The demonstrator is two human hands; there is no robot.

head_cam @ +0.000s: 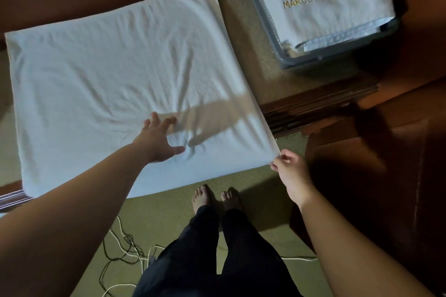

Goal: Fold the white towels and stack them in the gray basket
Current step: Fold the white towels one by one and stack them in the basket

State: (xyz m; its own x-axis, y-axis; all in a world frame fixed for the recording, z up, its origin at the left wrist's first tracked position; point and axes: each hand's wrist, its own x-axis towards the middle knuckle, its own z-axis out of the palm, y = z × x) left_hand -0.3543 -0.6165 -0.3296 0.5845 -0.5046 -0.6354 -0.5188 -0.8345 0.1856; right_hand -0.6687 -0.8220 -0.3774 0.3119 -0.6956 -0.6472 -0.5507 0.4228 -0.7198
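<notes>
A large white towel (101, 75) lies spread flat across a wooden surface, wrinkled near its front edge. My left hand (158, 138) rests flat on the towel near that edge, fingers spread apart. My right hand (290, 169) pinches the towel's front right corner, lifted slightly off the edge. At the upper right stands the gray basket (272, 29), and in it lies a stack of folded white towels (321, 0) with gold lettering on top.
My bare feet (214, 198) and dark trousers stand on an olive carpet below the towel. Loose cords (125, 251) lie tangled on the carpet at the lower left. Dark wooden furniture (376, 142) fills the right side.
</notes>
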